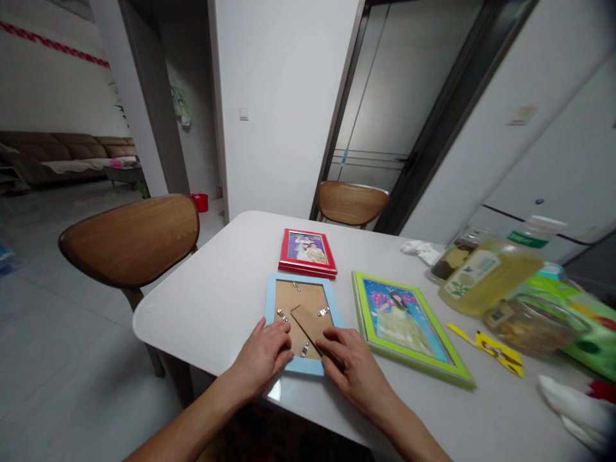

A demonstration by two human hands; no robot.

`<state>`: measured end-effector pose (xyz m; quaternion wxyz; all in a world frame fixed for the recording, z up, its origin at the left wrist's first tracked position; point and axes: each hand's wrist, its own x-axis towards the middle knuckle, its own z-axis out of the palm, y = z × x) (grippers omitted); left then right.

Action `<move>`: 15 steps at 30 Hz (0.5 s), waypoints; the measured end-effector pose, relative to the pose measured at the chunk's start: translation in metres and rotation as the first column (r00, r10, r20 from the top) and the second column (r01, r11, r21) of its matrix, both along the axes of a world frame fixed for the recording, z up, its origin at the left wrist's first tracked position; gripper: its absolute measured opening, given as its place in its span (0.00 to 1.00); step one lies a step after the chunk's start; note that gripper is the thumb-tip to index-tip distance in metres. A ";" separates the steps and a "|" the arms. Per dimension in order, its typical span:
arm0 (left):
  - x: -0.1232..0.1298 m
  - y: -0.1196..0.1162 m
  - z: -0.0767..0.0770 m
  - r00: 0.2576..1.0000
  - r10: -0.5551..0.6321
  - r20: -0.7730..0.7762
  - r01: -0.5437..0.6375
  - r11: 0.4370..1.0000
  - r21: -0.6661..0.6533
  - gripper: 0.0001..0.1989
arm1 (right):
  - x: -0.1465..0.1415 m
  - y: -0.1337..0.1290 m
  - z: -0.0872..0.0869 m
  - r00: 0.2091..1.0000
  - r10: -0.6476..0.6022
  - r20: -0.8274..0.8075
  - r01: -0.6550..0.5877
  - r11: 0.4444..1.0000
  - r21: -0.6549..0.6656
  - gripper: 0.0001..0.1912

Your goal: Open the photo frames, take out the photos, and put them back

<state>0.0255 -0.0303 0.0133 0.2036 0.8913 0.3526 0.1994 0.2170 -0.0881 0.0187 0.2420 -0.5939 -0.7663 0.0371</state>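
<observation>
A light blue photo frame point(271, 301) lies face down on the white table, its brown backing board point(296, 330) showing with small metal clips around the edges. My left hand point(262, 356) grips the frame's lower left side, fingers curled over the rim and the thumb side up. In my right hand point(356, 366), near the lower right corner, is a thin dark rod with a bent tip point(302, 327), pinched between thumb and fingers. The rod slants across the backing, its bent end near the board's middle. I cannot tell whether that tip touches the board.
Red photo frames point(308, 251) are stacked behind the blue one. A green photo frame point(409, 321) lies face up to the right. Beyond it stand a yellow-liquid bottle point(495, 269), jars point(529, 324) and yellow wrapper pieces point(499, 353). Wooden chairs point(135, 240) flank the table point(206, 289).
</observation>
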 end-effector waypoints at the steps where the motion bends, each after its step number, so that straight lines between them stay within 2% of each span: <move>1: -0.001 0.001 -0.001 1.000 0.000 0.007 0.000 1.000 0.002 0.03 | -0.003 0.000 0.001 1.000 0.019 0.025 -0.019 1.000 -0.009 0.13; 4: -0.006 0.004 -0.001 1.000 -0.012 0.025 0.012 1.000 0.008 0.04 | -0.014 0.002 0.004 0.993 0.082 0.084 -0.079 0.996 -0.041 0.14; 6: -0.009 0.004 -0.001 0.999 -0.030 0.030 0.030 1.000 0.005 0.02 | -0.020 0.004 0.005 0.988 0.110 0.106 -0.104 0.993 -0.056 0.15; 10: -0.012 0.003 0.001 0.999 -0.038 0.021 0.039 0.999 -0.026 0.16 | -0.023 0.004 0.006 0.980 0.157 0.125 -0.149 0.986 -0.072 0.15; 15: -0.013 0.004 -0.001 0.999 -0.028 0.032 0.030 0.998 -0.053 0.17 | -0.018 0.006 0.005 0.975 0.192 0.112 -0.186 0.981 -0.060 0.17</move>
